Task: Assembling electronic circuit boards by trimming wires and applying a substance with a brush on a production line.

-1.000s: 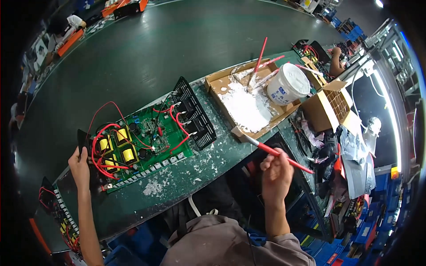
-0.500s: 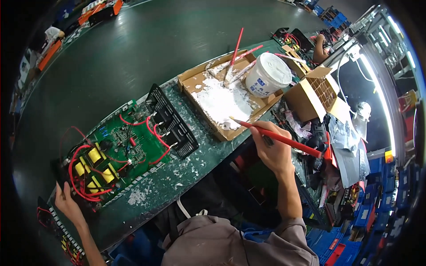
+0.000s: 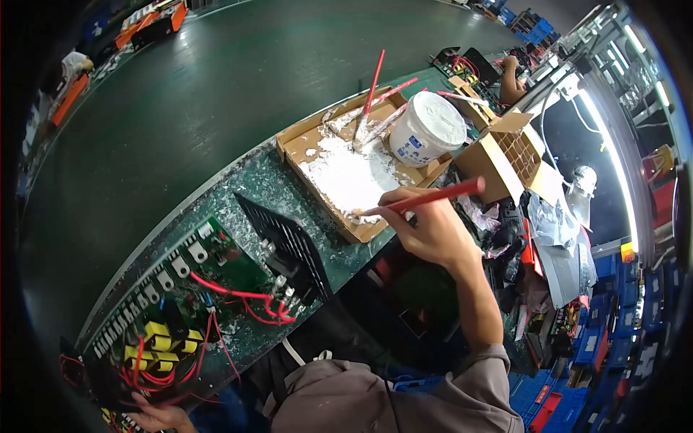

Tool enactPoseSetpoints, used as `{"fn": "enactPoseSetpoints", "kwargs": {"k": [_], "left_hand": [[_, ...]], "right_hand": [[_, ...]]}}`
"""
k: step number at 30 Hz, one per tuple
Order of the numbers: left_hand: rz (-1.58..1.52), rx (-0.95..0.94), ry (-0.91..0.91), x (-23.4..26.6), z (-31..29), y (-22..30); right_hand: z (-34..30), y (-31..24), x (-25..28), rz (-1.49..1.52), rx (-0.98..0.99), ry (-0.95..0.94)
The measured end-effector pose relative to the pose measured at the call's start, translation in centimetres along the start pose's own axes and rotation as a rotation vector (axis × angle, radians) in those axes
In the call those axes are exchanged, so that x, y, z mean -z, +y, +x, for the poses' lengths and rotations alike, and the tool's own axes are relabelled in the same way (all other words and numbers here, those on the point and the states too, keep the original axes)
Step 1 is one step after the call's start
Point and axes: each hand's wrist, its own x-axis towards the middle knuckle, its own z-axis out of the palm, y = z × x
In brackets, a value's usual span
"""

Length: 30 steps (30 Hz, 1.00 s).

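My right hand [image 3: 437, 229] is closed round a red-handled brush [image 3: 440, 195]. The brush's tip end is at the near side of the white paste [image 3: 346, 173] spread in a shallow cardboard tray [image 3: 317, 206]. At the lower left, my left hand [image 3: 160, 416] grips the near end of a green circuit board [image 3: 242, 263], partly hidden by its dark end panel. The board stands tilted up on its side. It carries yellow-wrapped coils [image 3: 157, 337], red wires and a row of metal-tabbed parts, with a black slotted panel [image 3: 285, 242] at its right end.
A white bucket [image 3: 433, 123] stands in the tray's far right, beside more red-handled brushes [image 3: 370, 90]. Right of it is an open cardboard box [image 3: 498, 159] with dividers. Scraps and wires clutter the right side. Another person's hand [image 3: 511, 72] is at the far right.
My left hand has moved down and right, tipping the circuit board up from lying flat. My right hand has swung the brush handle upward, its tip lower and nearer the tray's front edge.
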Motion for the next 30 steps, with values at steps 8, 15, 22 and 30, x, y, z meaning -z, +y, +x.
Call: {"fn": "enactPoseSetpoints", "kwargs": {"k": [8, 15, 22, 30], "left_hand": [[0.21, -0.423, -0.233, 6.5, -3.9, -7.1], [-0.757, 0.263, -0.333, -3.4, -3.2, 6.8], [-0.715, 0.295, -0.412, -2.1, -5.0, 3.1], [-0.691, 0.322, -0.532, -2.6, -6.3, -1.1]], "right_hand": [[0.6, 0.4, 0.1, 0.024, -0.03, 0.154], [0.2, 2.9, 0.8, 0.462, -0.288, 0.382], [2.0, 1.8, -1.3, 0.098, -0.017, 0.174], [4.1, 2.9, 0.6, 0.278, -0.197, 0.065]]}}
